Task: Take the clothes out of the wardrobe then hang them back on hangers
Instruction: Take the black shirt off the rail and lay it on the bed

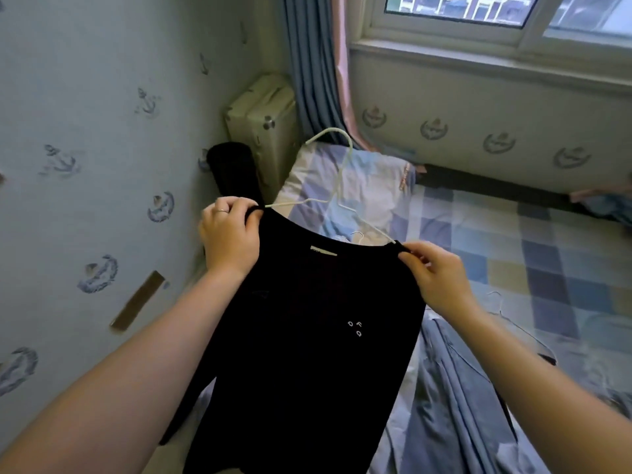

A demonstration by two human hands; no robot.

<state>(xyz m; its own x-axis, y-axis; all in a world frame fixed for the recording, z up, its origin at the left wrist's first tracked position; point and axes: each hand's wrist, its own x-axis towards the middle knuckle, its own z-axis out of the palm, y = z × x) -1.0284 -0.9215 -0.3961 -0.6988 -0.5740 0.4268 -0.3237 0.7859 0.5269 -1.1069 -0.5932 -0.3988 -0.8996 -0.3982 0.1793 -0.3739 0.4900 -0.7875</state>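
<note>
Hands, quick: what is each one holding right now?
Left hand: pinches the black top at one shoulder.
Right hand: pinches its other shoulder.

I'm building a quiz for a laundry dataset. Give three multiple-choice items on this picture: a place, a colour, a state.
1. Where does the cream hard-shell suitcase stand? A on the bed; B in the corner by the blue-grey curtain; C on the windowsill.
2. What colour is the thin wire hanger inside the black long-sleeved top? A white; B red; C black.
3. How is the top held? A by one hand; B by neither; C the left hand and right hand each pinch a shoulder.
Key: B, it stands beside the curtain; A, its hook shows white; C, fingers close on both shoulders.
</note>
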